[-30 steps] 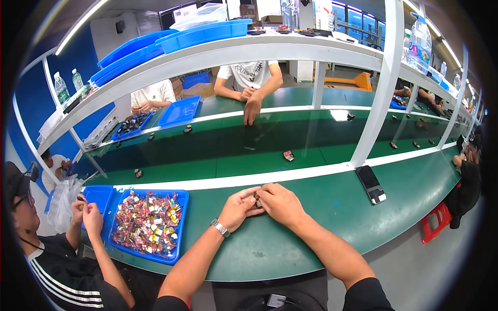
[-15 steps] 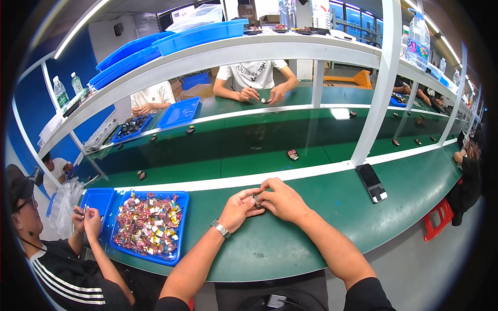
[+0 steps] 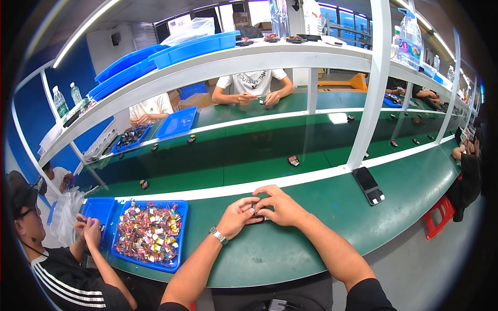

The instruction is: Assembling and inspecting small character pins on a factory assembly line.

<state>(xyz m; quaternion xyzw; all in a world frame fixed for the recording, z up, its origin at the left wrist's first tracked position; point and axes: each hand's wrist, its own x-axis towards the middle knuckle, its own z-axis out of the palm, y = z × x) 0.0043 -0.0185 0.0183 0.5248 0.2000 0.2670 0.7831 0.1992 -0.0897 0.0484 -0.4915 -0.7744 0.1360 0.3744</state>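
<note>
My left hand (image 3: 236, 217) is closed around a small dark part (image 3: 254, 212), just above the green bench top (image 3: 290, 246). My right hand (image 3: 284, 208) meets it from the right, thumb and fingers pinched at the same part. Most of the part is hidden by the fingers, so its exact kind does not show. A small white bit (image 3: 267, 218) peeks out below the right fingers. To the left of my hands sits a blue tray (image 3: 182, 228) heaped with small red, yellow and white wired electronic pieces (image 3: 148, 233).
A black phone (image 3: 368, 185) lies on the bench at the right. Beyond a white rail, small parts (image 3: 294, 160) lie along a green belt (image 3: 249, 166). A white post (image 3: 371, 98) and overhead shelf (image 3: 207, 59) frame the bench. A co-worker (image 3: 62, 269) sits close on the left; others sit opposite.
The view has tilted slightly, shifting the tray and hands lower in the picture. My right fingers have arched a little higher over the part, and the white bit now shows beneath them.
</note>
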